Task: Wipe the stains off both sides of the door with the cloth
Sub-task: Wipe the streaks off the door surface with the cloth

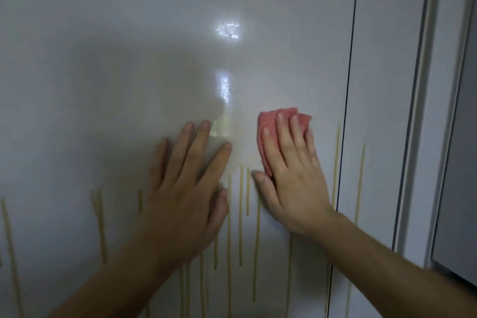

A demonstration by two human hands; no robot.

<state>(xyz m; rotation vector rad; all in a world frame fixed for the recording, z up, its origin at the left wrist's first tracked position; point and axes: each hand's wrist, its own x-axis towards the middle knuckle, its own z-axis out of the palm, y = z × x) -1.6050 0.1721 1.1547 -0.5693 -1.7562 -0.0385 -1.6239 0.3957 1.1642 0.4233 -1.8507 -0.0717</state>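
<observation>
Streaks of pale yellow stain point(240, 214) run down the glossy white door panel point(129, 33) below and between both hands. A few more show just right of the right hand, near the dark vertical seam point(348, 85) where the door meets a neighbouring white panel point(382, 59).

The right hand point(291, 178) lies flat, fingers straight and close together, pressing a folded pink cloth point(268, 121) against the door. The cloth sits under the fingers and shows above and left of the fingertips, and no finger curls round it. Flat pressure like this likely spreads the force over the whole pad of fabric.

The left hand point(185, 188), just beside it, is spread flat and bare on the surface and holds nothing, probably to steady the door against the rubbing.

Above both hands the surface looks shiny and free of streaks, so the wiping seems to go from the top downward. The door's other side is out of view.
</observation>
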